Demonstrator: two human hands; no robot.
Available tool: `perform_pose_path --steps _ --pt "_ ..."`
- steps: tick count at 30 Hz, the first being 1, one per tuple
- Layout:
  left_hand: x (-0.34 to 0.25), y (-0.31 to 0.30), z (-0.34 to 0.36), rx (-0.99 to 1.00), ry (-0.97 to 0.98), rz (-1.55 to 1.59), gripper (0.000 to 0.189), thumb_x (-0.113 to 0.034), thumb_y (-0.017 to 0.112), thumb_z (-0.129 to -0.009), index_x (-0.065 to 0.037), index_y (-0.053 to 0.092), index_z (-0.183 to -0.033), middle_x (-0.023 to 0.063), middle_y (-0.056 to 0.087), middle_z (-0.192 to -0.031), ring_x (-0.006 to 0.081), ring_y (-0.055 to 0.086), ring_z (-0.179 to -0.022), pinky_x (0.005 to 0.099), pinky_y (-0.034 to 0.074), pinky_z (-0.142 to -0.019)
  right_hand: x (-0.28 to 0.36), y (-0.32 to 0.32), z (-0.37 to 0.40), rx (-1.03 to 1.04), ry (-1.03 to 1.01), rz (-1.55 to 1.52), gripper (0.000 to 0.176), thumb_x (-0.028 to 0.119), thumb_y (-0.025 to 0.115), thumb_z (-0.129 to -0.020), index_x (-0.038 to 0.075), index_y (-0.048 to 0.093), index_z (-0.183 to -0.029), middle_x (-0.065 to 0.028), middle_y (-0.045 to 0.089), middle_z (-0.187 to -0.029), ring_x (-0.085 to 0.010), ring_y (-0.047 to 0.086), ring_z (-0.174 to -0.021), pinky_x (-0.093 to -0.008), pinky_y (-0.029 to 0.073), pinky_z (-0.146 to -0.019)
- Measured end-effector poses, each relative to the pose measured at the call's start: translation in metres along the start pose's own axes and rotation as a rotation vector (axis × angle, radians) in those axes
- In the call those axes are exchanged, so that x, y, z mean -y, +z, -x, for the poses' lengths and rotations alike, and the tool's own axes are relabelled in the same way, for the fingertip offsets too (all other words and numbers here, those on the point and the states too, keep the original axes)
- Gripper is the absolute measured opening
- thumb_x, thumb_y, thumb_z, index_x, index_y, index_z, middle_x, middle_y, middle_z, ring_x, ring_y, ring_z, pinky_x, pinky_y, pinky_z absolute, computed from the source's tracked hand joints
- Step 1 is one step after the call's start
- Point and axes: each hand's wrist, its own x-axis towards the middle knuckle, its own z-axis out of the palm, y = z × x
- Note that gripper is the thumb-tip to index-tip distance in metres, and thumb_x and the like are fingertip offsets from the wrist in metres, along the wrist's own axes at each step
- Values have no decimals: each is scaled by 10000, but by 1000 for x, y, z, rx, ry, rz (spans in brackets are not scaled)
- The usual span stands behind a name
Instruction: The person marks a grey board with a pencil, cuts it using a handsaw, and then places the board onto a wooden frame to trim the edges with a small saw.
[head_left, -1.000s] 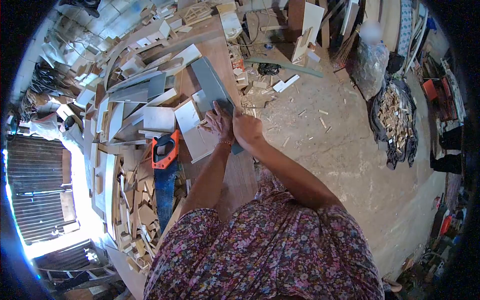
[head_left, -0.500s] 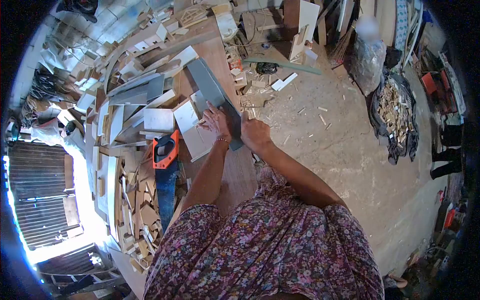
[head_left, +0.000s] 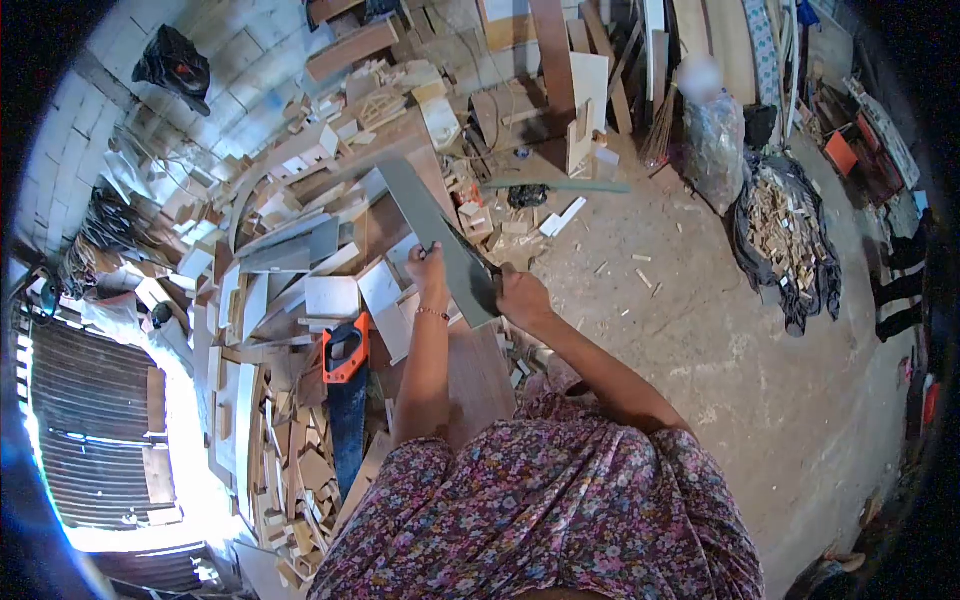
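A long grey board point(head_left: 425, 215) lies slantwise over the cluttered workbench. My left hand point(head_left: 428, 275) is closed on its left edge, with the thumb on top. At the board's right edge my right hand point(head_left: 522, 298) is closed in a fist round a dark narrow tool point(head_left: 484, 259). This tool runs along that edge, and its kind is not clear. Left of my left forearm lies a handsaw point(head_left: 346, 385) with an orange and black handle. Pale board offcuts point(head_left: 380, 288) sit under and beside the grey board.
Wood scraps point(head_left: 300, 470) crowd the bench's left side. On the floor point(head_left: 680, 400) at right lie shavings and small sticks. Farther off are a black bag of offcuts point(head_left: 785, 230), a filled clear sack point(head_left: 712, 140) and leaning boards point(head_left: 590, 95).
The view has tilted up, so the scene sits lower. My left hand has gone from lying spread on the board to closing on its left edge. The board appears turned to show more top face.
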Motion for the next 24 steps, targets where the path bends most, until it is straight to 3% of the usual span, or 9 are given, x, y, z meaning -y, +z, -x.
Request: perform_pose_path --steps 2,6,12,14,24 --pt "-12 7 8 125 90 151 95 -58 577 -720 -40 531 -801 -17 481 -692 68 434 -648 230 354 -520 -8 -20 -4 -50 23 -82 231 210 419 -783 -8 493 -805 -211 536 -625 -380 530 -605 -436 431 -558" --pt "-53 30 38 284 84 314 152 -48 566 -732 -51 509 -873 -12 484 -712 81 449 -649 237 378 -544 -12 -89 11 -172 -59 -198 232 211 425 -771 7 522 -824 -200 553 -703 -349 545 -648 -431 433 -567" --pt "-90 64 72 448 122 561 256 -26 527 -759 -57 448 -1001 2 496 -815 85 452 -715 230 395 -635 -2 -143 43 -381 2 8 143 136 474 -752 33 511 -843 -193 545 -647 -349 535 -607 -424 409 -532" --pt "-103 70 84 540 289 629 244 -4 510 -762 -57 454 -994 5 507 -860 86 454 -762 225 381 -685 -4 -152 47 -436 -9 54 144 129 481 -746 37 509 -854 -191 548 -654 -344 538 -605 -417 410 -526" --pt "-132 86 108 525 450 569 239 31 491 -755 -23 446 -983 12 508 -918 67 444 -789 199 353 -697 5 -179 70 -618 -35 52 181 90 501 -723 47 508 -899 -162 558 -718 -335 538 -606 -400 414 -519"
